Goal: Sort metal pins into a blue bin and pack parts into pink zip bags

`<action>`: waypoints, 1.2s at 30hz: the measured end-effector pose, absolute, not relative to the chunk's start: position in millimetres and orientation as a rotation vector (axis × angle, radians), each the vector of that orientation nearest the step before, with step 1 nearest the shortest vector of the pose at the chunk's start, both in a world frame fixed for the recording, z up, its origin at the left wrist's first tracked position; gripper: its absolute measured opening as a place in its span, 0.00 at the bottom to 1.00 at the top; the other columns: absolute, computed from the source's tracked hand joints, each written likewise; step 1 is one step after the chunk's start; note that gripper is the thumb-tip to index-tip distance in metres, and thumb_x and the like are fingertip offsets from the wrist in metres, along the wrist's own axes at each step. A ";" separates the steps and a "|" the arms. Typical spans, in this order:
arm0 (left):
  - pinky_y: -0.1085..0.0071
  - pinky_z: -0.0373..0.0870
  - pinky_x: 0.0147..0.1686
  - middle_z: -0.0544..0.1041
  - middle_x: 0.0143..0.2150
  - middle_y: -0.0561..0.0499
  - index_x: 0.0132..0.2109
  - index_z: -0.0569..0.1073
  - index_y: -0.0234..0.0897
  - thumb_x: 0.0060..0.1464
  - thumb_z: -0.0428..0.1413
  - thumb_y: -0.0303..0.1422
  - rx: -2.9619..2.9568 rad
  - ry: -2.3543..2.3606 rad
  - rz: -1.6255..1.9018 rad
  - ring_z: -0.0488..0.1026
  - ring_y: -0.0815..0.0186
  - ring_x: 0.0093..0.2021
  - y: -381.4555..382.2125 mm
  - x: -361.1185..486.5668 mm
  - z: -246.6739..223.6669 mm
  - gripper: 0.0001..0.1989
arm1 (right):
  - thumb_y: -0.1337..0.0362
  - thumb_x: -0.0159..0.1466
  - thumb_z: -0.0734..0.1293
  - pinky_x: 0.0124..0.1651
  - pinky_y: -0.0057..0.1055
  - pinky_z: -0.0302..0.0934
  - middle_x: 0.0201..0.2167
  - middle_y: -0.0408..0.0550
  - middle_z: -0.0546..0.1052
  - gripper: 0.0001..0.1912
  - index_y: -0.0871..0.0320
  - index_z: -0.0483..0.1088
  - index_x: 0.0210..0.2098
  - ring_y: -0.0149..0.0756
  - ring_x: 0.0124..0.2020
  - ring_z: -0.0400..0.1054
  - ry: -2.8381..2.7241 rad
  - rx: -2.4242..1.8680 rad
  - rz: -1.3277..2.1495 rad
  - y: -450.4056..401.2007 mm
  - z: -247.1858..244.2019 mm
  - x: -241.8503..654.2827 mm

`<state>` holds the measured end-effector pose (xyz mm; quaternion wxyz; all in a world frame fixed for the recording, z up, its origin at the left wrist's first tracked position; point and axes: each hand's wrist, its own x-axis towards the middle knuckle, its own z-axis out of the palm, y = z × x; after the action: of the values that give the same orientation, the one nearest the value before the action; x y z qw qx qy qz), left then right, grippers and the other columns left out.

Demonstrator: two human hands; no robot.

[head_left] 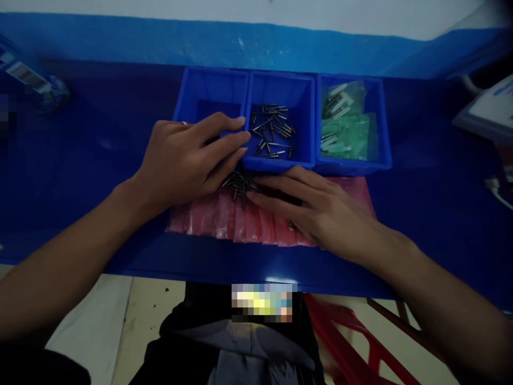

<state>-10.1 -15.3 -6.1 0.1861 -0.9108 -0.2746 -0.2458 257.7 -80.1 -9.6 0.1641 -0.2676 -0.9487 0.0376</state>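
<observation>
In the head view, stretching the left hand (180,155) across the near edge of the left bin (212,85), just left of the middle bin (298,96), and bringing its fingertips to the rim there, fingers lying slightly apart and gripping nothing visible. Wearing a ring on that hand. Reaching with the right hand (320,206) along the near side of the middle bin, holding its forefinger and thumb a little apart and placing their tips at the loose rivets (241,188). Not being able to tell whether pinching any single rivet there. Heaping the loose rivets just in front of the middle bin, near its left corner, on top of the pink bags (248,230), between both hands. Spreading the pink bags in an overlapping row in front of the middle bin, partly hiding them under both hands. Scattering the binned rivets (276,128) across the floor of the middle bin. Keeping clear and green bags (347,133) of metal pieces in the right bin (352,167), just right of the middle bin. Standing all three bins on the blue table (417,214), in front of the wall (160,45). Showing a red chair (352,347) below the table edge, nearer than the middle bin.
</observation>
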 end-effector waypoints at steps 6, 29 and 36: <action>0.68 0.69 0.30 0.79 0.57 0.54 0.57 0.73 0.45 0.67 0.54 0.34 -2.588 -0.801 -0.732 0.82 0.66 0.44 -16.0 -10.2 -8.7 0.13 | 0.72 0.71 0.62 0.44 0.38 0.70 0.45 0.55 0.77 0.17 0.65 0.72 0.58 0.41 0.45 0.69 -2.655 -0.748 0.145 -79.0 -9.7 256.4; 0.68 0.72 0.27 0.81 0.55 0.50 0.56 0.74 0.40 0.63 0.59 0.32 -2.557 -0.767 -0.724 0.83 0.67 0.39 -15.8 -8.0 -2.9 0.15 | 0.73 0.70 0.63 0.49 0.40 0.79 0.55 0.52 0.78 0.20 0.54 0.72 0.59 0.41 0.52 0.78 -1.695 -1.049 0.846 -82.1 18.6 255.0; 0.67 0.72 0.29 0.80 0.56 0.48 0.58 0.74 0.37 0.63 0.61 0.41 -2.564 -0.719 -0.719 0.83 0.66 0.42 -16.5 -10.1 -4.0 0.20 | 0.73 0.68 0.67 0.41 0.42 0.73 0.50 0.56 0.80 0.12 0.64 0.77 0.49 0.46 0.46 0.76 -2.646 -0.728 -0.054 -83.5 -0.2 253.4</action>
<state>-10.1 -16.5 -4.0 0.1902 -0.9126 -0.2560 -0.2559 253.4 -83.5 -0.2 0.1969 -0.2599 -0.9451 -0.0192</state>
